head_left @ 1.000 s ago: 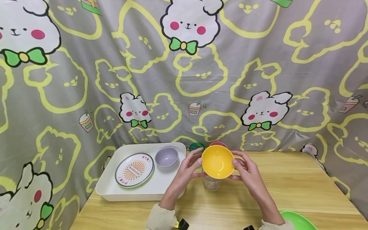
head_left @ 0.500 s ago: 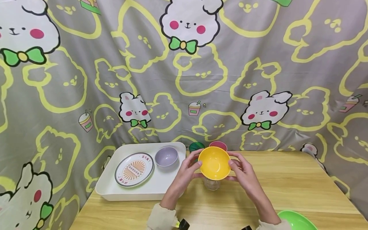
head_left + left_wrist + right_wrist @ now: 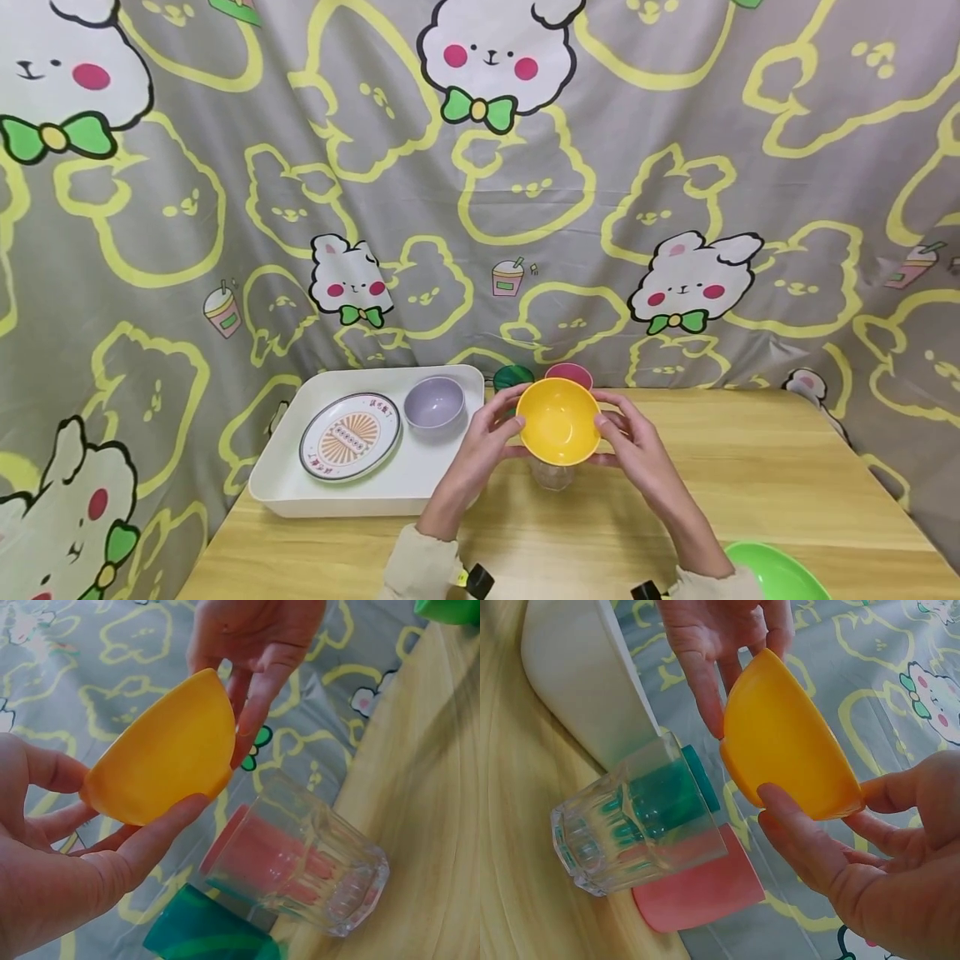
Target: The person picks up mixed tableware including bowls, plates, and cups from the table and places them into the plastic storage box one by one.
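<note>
1. Bench (image 3: 765, 467): wooden surface beneath the work; the yellow bowl (image 3: 558, 421) is held in the air above it.
2. White tray (image 3: 352, 506): stands beside the left hand (image 3: 480, 442).
3. Grip: the left hand and right hand (image 3: 641, 437) each pinch one side of the yellow bowl between thumb and fingers.
4. Yellow bowl, handling: judged light and stiff, probably plastic, so unlikely to shatter. The glossy wall may slip; apply even, moderate pressure.
5. Clear glass (image 3: 600, 832): upright near the yellow bowl, apart from it. Judged the fragile item; avoid knocking it.
6. Hold points: opposite sides, just below the rim; keep thumbs out of the interior.
</note>
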Action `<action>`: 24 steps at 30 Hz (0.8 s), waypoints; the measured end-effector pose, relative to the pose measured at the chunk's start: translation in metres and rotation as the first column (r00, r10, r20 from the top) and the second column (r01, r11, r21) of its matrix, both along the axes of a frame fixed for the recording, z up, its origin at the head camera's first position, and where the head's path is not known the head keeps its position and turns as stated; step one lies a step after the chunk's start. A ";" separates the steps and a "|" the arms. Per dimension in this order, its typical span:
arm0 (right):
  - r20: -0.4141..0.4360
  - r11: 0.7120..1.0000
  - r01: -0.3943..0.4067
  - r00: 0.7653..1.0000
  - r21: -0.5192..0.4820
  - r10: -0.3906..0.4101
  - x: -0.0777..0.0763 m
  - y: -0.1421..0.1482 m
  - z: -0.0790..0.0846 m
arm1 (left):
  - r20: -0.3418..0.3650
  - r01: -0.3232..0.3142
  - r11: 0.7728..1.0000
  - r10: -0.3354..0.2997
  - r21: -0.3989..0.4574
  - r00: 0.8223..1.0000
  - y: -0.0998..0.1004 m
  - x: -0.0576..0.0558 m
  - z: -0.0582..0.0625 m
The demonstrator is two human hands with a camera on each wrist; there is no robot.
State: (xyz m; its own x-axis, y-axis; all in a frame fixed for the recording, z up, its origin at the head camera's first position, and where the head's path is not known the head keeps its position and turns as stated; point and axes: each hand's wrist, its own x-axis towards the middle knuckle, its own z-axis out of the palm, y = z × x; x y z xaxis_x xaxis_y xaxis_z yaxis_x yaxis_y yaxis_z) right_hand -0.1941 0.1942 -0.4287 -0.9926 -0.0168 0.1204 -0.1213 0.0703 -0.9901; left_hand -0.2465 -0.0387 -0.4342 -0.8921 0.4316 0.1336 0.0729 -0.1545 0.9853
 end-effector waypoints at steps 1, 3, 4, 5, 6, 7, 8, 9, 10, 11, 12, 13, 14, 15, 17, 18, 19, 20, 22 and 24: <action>-0.005 1.000 -0.003 1.000 0.002 0.003 0.000 0.000 0.001 | 0.000 -0.003 1.000 0.003 0.001 1.000 0.000 -0.001 0.000; -0.017 1.000 -0.010 1.000 0.001 0.010 0.000 0.002 0.002 | 0.004 -0.005 1.000 0.005 0.004 1.000 -0.002 -0.002 0.001; -0.025 1.000 -0.013 1.000 -0.001 0.013 0.000 0.002 0.003 | 0.008 -0.009 1.000 0.009 0.007 1.000 -0.003 -0.003 0.002; -0.032 1.000 -0.015 0.999 0.000 0.015 0.000 0.003 0.004 | 0.010 -0.013 1.000 0.013 0.010 1.000 -0.004 -0.004 0.003; -0.040 1.000 -0.018 0.999 0.004 0.018 0.000 0.004 0.004 | 0.014 -0.020 1.000 0.020 0.013 1.000 -0.006 -0.004 0.003; -0.048 1.000 -0.023 0.999 0.012 0.023 0.000 0.005 0.005 | 0.017 -0.027 0.999 0.027 0.019 0.999 -0.009 -0.005 0.003; -0.057 0.999 -0.030 0.998 0.017 0.031 0.001 0.006 0.005 | 0.019 -0.038 0.999 0.037 0.019 0.999 -0.011 -0.005 0.004; -0.065 0.999 -0.038 0.997 0.028 0.040 0.001 0.006 0.006 | 0.022 -0.053 0.998 0.052 0.020 0.998 -0.015 -0.006 0.004; -0.074 0.998 -0.043 0.996 0.044 0.046 0.001 0.007 0.007 | 0.025 -0.066 0.998 0.066 0.018 0.998 -0.018 -0.006 0.005; -0.081 0.997 -0.049 0.995 0.063 0.054 0.002 0.009 0.008 | 0.029 -0.079 0.997 0.079 0.015 0.996 -0.022 -0.007 0.005; -0.091 0.995 -0.054 0.994 0.087 0.061 0.003 0.010 0.009 | 0.031 -0.093 0.996 0.092 0.012 0.995 -0.026 -0.008 0.006; -0.100 0.992 -0.057 0.993 0.111 0.069 0.003 0.013 0.011 | 0.033 -0.108 0.994 0.108 0.007 0.994 -0.030 -0.009 0.007; -0.110 0.989 -0.059 0.991 0.135 0.075 0.004 0.015 0.012 | 0.037 -0.133 0.991 0.133 -0.002 0.990 -0.033 -0.010 0.008; -0.121 0.985 -0.056 0.990 0.164 0.077 0.004 0.017 0.013 | 0.040 -0.157 0.988 0.157 -0.007 0.987 -0.037 -0.011 0.009; -0.138 0.975 -0.050 0.987 0.217 0.082 0.006 0.023 0.016 | 0.042 -0.198 0.980 0.198 -0.010 0.979 -0.043 -0.013 0.011; -0.145 0.970 -0.048 0.986 0.239 0.084 0.007 0.027 0.017 | 0.045 -0.220 0.975 0.220 -0.013 0.974 -0.046 -0.015 0.011; -0.151 0.965 -0.046 0.985 0.259 0.087 0.008 0.030 0.018 | 0.051 -0.241 0.971 0.241 -0.014 0.969 -0.050 -0.016 0.012; -0.152 0.959 -0.044 0.984 0.279 0.089 0.009 0.033 0.019 | 0.055 -0.260 0.966 0.260 -0.015 0.964 -0.053 -0.018 0.012; -0.154 0.947 -0.039 0.984 0.318 0.092 0.011 0.039 0.021 | 0.065 -0.280 0.960 0.281 -0.019 0.957 -0.061 -0.022 0.014; -0.167 0.931 -0.027 0.982 0.364 0.093 0.014 0.045 0.022 | 0.086 -0.305 0.951 0.308 -0.039 0.948 -0.068 -0.028 0.017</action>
State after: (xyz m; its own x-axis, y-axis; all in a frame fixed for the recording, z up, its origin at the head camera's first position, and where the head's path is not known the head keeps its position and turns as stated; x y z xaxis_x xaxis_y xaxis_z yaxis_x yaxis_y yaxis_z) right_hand -0.1801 0.2395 -0.4067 -0.9510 -0.1508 0.2701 -0.3086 0.4033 -0.8615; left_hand -0.2743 -0.1067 -0.4170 -0.9897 0.1378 0.0397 0.0240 -0.1137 0.9932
